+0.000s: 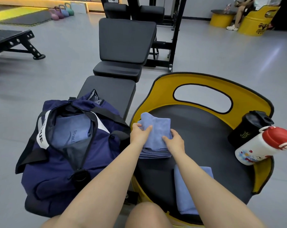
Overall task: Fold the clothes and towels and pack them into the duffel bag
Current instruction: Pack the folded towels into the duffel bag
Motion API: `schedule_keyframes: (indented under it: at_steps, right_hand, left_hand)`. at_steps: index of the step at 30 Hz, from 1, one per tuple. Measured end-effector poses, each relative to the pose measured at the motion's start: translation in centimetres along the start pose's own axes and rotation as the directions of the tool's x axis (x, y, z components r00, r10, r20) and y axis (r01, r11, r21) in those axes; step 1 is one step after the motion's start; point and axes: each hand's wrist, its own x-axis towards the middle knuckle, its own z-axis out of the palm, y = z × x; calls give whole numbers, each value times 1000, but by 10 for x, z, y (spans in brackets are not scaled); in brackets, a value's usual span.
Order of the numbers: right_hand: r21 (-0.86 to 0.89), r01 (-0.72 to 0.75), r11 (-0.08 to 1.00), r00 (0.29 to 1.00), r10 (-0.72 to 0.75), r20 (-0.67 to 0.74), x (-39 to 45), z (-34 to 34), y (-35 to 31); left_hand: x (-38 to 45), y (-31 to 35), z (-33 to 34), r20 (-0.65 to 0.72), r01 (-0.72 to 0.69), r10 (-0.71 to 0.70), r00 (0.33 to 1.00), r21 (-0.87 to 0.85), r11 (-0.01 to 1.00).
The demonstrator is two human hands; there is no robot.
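Yellow seat (159, 89): left hand (139, 132), right hand (174, 142) outstretched, both pinching folded towel (157, 129).

Bench (113, 89) under duffel bag (57, 162); seat (205, 129) under towels (155, 129), bottles (261, 145)

The near part of the folded blue towel (157, 129) is covered by the left hand (139, 134) and the right hand (175, 142), and the right fingers (168, 139) are partly sunk into its fold. The second towel (187, 191), nearer than the fingers, is crossed by the right forearm. Left of the fingers, the print on the cloth (72, 130) inside the duffel bag (60, 163) is veiled by mesh and only partly readable.
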Motion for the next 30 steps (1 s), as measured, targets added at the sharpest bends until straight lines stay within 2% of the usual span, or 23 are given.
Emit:
schedule_keyframes:
  at_steps: [2, 4, 7, 9, 11, 14, 16, 21, 23, 26, 30]
  right_hand:
    - [-8, -7, 1000, 1000, 7, -5, -3, -3, 5]
    - [-27, -20, 999, 1000, 20, -14, -9, -8, 13]
    - [-29, -27, 999, 999, 26, -23, -18, -15, 25]
    - [-37, -24, 999, 999, 22, -35, -25, -22, 31]
    - [-58, -31, 998, 998, 28, -51, -31, -32, 41]
    - [-105, -57, 993, 996, 49, -71, -42, -50, 60]
    - [-156, -71, 985, 995, 59, -79, -52, -61, 72]
    - [-290, -101, 952, 994, 84, -70, -72, -79, 104]
    - [-378, -101, 920, 994, 83, -64, -77, -84, 117]
    - [-388, -139, 911, 990, 126, -59, -83, -88, 126]
    - [-322, -163, 932, 986, 143, -85, -82, -86, 125]
  left_hand:
    - [-2, -2, 2, 6, -25, 24, 1000, 131, 991]
    - [-8, -4, 4, -51, -82, 102, 993, 302, 950]
    - [-25, -8, 13, -103, -276, 367, 924, 483, 831]
    - [-37, -14, 21, -36, -429, 523, 852, 527, 734]
    - [-46, -22, 32, 114, -543, 562, 819, 469, 697]
    - [-60, -37, 49, 319, -510, 411, 854, 360, 781]
    - [-63, -52, 61, 401, -418, 255, 880, 395, 818]
    - [-68, -75, 86, 417, -220, -35, 908, 546, 808]
    - [-73, -75, 93, 413, -129, -113, 904, 514, 848]
    - [-80, -72, 100, 458, 57, -252, 852, 397, 916]
    - [-84, -66, 102, 514, 126, -290, 807, 329, 936]
